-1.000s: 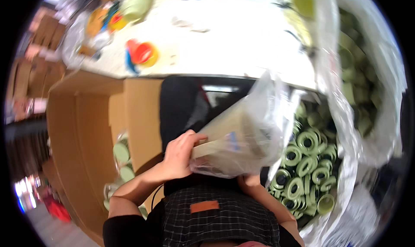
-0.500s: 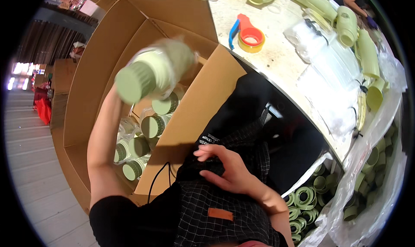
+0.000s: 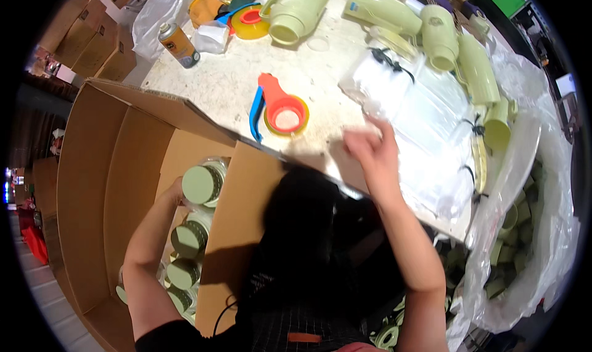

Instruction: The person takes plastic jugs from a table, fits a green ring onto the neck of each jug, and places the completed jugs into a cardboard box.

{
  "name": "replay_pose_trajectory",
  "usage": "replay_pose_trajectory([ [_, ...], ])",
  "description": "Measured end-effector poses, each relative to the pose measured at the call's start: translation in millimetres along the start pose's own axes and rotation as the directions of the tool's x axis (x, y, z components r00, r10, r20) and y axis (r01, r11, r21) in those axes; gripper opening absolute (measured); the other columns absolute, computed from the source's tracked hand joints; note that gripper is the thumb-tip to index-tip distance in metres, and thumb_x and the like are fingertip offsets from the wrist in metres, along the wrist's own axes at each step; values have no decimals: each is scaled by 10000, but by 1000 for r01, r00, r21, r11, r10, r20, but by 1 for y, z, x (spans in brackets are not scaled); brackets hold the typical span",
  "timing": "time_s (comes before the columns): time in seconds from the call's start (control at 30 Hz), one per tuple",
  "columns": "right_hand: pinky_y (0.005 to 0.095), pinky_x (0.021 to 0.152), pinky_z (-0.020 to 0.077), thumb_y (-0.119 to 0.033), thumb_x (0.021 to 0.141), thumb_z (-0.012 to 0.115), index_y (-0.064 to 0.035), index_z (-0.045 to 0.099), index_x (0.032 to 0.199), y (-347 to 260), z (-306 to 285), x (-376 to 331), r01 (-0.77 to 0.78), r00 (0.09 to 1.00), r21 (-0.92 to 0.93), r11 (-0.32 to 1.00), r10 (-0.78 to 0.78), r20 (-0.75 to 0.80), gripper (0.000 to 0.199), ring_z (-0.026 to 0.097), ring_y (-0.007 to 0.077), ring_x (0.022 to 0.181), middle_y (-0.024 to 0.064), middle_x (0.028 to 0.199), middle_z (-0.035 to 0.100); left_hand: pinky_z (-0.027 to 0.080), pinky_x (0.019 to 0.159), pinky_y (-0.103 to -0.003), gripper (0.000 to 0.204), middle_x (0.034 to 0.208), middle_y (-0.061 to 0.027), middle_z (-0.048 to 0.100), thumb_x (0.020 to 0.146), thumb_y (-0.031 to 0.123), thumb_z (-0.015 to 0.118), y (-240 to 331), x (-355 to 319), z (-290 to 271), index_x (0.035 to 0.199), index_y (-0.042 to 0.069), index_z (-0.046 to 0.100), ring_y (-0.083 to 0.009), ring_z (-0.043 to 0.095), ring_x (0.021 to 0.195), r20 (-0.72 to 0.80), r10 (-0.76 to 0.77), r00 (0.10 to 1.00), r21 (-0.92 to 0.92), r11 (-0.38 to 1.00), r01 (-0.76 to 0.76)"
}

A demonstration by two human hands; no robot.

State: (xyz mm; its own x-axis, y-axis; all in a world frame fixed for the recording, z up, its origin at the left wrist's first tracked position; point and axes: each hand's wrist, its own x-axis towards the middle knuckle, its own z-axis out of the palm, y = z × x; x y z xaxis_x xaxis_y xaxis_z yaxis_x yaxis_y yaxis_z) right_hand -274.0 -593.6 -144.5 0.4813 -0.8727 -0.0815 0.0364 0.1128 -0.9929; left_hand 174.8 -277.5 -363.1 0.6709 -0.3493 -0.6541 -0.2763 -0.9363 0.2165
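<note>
Head view (only one): L hand (image 3: 177, 192) down in lg. brown cardboard box (image 3: 117, 167), just at L side of pale-green, round-capped flask in clear plastic wrap (image 3: 200, 184). Fingers mostly hidden by flask; can't tell how closed L grip is or whether it has hold. Flask upright-ish, cap facing up, near box's R wall; more capped green flasks (image 3: 188, 238) in a row below it. R hand (image 3: 374, 151) blurred, above white counter (image 3: 216, 87), beside stack of clear plastic bags (image 3: 431, 148); R grip loose, fingers part-curled, nothing seen in it. Red-and-blue tape dispenser w/ yellow roll (image 3: 271, 93) lies L of R hand, apart.
</note>
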Motion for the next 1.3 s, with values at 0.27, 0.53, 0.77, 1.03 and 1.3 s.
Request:
replay_pose_trajectory([
  [0.27, 396, 660, 577, -532, 737, 796, 163, 250, 1383, 48, 145, 313, -293, 928, -92, 952, 260, -268, 1094, 683, 314, 836, 258, 1072, 643, 453, 956, -370, 478, 1310, -167, 532, 949, 115, 582, 88, -160, -26, 1386, -11, 435, -263, 538, 1165, -709, 270, 652, -208, 803, -559],
  [0.53, 406, 666, 577, -493, 1020, 399, -7, 548, 1196, 35, -44, 77, -385, 865, 548, 743, 83, 495, 537, 678, 267, 715, 137, 869, 698, 269, 1161, -449, 522, 1411, -226, 429, 992, 225, 501, 209, -249, -12, 1401, -74, 376, -335, 403, 1348, -744, 647, 169, 32, 288, -957],
  [0.77, 355, 723, 582, -432, 1030, 493, -10, 559, 1293, -25, -190, -206, -344, 922, -135, 929, 362, 138, 502, 695, 232, 855, 123, 1069, 685, 447, 938, -309, 438, 1069, -59, 668, 927, 324, 688, 250, -318, 77, 1179, -27, 614, -153, 592, 1021, 12, 840, 543, -837, 305, -454],
  [1.03, 462, 1015, 437, -215, 766, 726, -80, 631, 1140, -8, -457, -263, -855, 497, -480, 198, 44, -867, 408, 530, 370, 1192, 178, 1225, 605, 477, 1003, -378, 330, 1226, -121, 656, 1008, 124, 554, 261, -361, 114, 1302, -26, 556, -225, 631, 1114, 201, 677, 708, -896, 420, -147],
  [1.3, 380, 1054, 433, -514, 1022, 454, -60, 456, 1427, 12, -295, -276, 158, 710, 202, 967, 31, -703, 609, 559, 241, 1229, 132, 1366, 550, 512, 977, -398, 324, 1222, -129, 667, 1043, 198, 492, 275, -376, 120, 1272, -18, 569, -243, 644, 1126, 126, 637, 761, -952, 292, -87],
])
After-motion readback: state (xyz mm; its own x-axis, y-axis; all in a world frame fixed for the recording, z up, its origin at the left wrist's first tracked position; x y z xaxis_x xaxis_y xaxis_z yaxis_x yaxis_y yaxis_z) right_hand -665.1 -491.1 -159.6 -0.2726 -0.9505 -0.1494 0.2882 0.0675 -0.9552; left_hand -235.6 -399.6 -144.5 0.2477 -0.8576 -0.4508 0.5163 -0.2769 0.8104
